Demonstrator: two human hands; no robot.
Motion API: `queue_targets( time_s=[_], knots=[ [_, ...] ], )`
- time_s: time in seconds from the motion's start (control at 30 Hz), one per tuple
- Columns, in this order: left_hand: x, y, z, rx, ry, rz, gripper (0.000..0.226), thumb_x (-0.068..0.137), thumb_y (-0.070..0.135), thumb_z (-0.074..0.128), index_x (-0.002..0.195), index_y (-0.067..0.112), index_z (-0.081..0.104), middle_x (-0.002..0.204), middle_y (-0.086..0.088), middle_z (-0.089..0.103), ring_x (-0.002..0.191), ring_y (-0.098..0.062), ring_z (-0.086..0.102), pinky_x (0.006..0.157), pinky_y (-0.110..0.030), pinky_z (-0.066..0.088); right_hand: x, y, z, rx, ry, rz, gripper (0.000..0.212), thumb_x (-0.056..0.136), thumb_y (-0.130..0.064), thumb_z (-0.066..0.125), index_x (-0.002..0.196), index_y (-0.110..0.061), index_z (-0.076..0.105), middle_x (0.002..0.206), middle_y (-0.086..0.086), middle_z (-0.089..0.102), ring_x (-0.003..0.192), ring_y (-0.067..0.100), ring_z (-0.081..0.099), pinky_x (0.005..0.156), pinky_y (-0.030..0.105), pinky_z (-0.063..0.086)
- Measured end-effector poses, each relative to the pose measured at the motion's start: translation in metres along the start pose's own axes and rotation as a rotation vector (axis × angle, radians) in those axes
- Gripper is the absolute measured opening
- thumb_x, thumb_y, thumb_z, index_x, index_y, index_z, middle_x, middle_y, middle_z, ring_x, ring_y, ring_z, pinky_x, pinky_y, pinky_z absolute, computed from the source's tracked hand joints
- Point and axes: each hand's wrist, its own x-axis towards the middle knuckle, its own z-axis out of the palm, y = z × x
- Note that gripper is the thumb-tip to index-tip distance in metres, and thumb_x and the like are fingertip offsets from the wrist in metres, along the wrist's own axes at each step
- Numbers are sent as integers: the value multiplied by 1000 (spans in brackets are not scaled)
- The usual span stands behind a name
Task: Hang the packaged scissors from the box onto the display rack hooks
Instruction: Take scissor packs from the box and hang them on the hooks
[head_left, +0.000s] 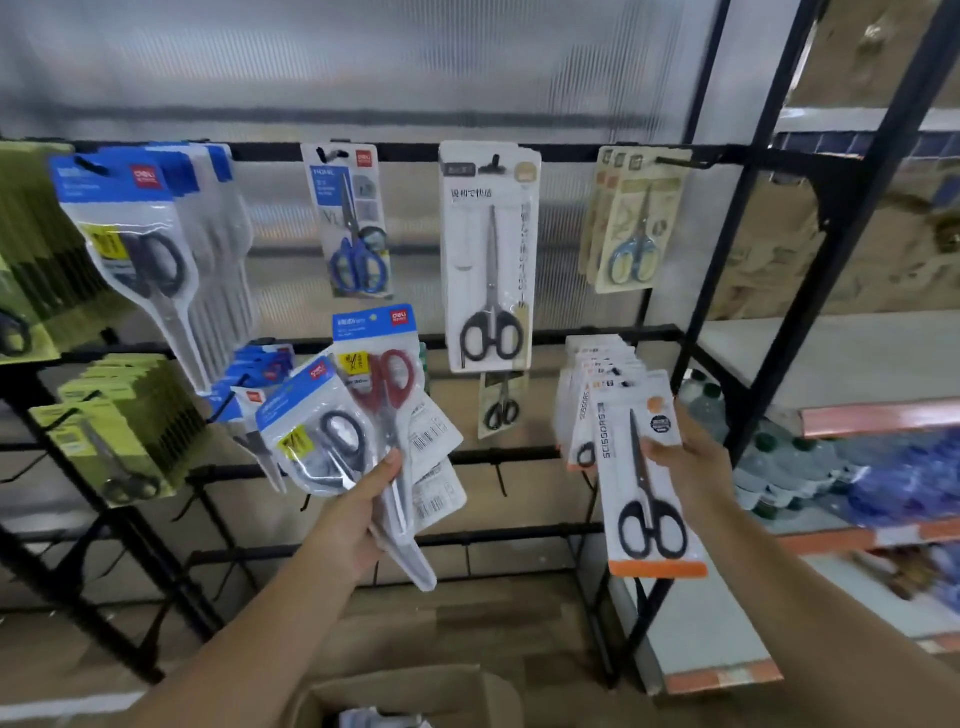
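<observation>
plainly "scissors" pack (645, 478); blue header (373, 321), seemingly deli.

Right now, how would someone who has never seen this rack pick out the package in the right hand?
Look at the black display rack, lower right, where a stack of orange-trimmed packs hangs. In front of it the right hand holds a long white pack with black-handled scissors. Alone among its neighbours, it is tilted and off the hook.

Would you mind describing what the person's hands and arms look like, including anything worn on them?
Both the left hand and the right hand are bare, with no gloves, rings or watch visible. The forearms are uncovered too; no sleeve shows anywhere in view.
</observation>
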Motion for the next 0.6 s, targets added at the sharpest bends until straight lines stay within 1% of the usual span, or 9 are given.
queue_targets(
  time_s=[0.07,0.23,0.3,0.33,0.4,0.47,0.5,0.53,0.6],
  knots=[
    [1,-4,-1,-10,1,-5,45,90,22,53,133,12,52,131,-10,58,121,-27,54,96,-43,43,6,8,-5,-146,45,-35,49,80,1,65,121,-26,61,99,-6,64,87,13,59,82,22,42],
    [1,-17,-4,33,10,-47,40,93,22,49,132,14,53,129,-9,60,119,-26,56,94,-42,44,30,21,-7,-204,104,-40,45,85,-12,66,128,-22,58,103,-5,60,98,13,53,88,24,37],
    [2,-24,-5,40,42,-73,41,91,24,52,130,12,55,127,-10,61,116,-26,57,94,-42,44,36,23,-3,-198,123,-43,47,86,-13,65,132,-20,54,111,4,63,102,17,56,87,24,39],
    [3,-27,-6,37,66,-89,41,90,25,53,129,11,56,126,-10,62,116,-27,57,95,-42,43,37,25,-2,-202,140,-48,48,87,-14,64,133,-19,53,115,11,64,106,25,59,86,25,42],
    [4,-32,-6,23,112,-115,40,90,25,55,127,10,57,124,-12,63,114,-28,58,97,-44,43,38,30,-2,-252,161,-67,47,88,-16,63,133,-18,53,111,24,63,107,36,57,79,20,43],
    [5,-36,-6,24,125,-114,38,91,24,55,126,10,58,123,-12,63,112,-28,59,94,-43,45,39,36,-5,-316,149,-75,46,88,-18,63,133,-20,54,95,15,63,93,30,61,61,8,40],
    [5,-37,-5,28,116,-105,38,90,24,55,126,11,58,123,-11,64,111,-26,60,90,-41,46,39,40,-8,-332,140,-64,47,87,-19,63,133,-22,54,95,6,61,86,21,59,62,5,37],
    [5,-38,-4,32,96,-97,41,87,25,56,126,12,58,122,-10,64,111,-25,61,87,-40,47,39,43,-11,-334,132,-42,48,87,-20,64,133,-23,53,97,1,60,84,15,56,69,8,35],
    [4,-38,-4,34,55,-96,49,81,27,58,128,14,57,123,-9,64,113,-25,60,87,-39,47,41,50,-17,-312,119,-4,50,86,-19,65,134,-24,52,100,-4,58,86,9,52,81,17,35]
  ],
)
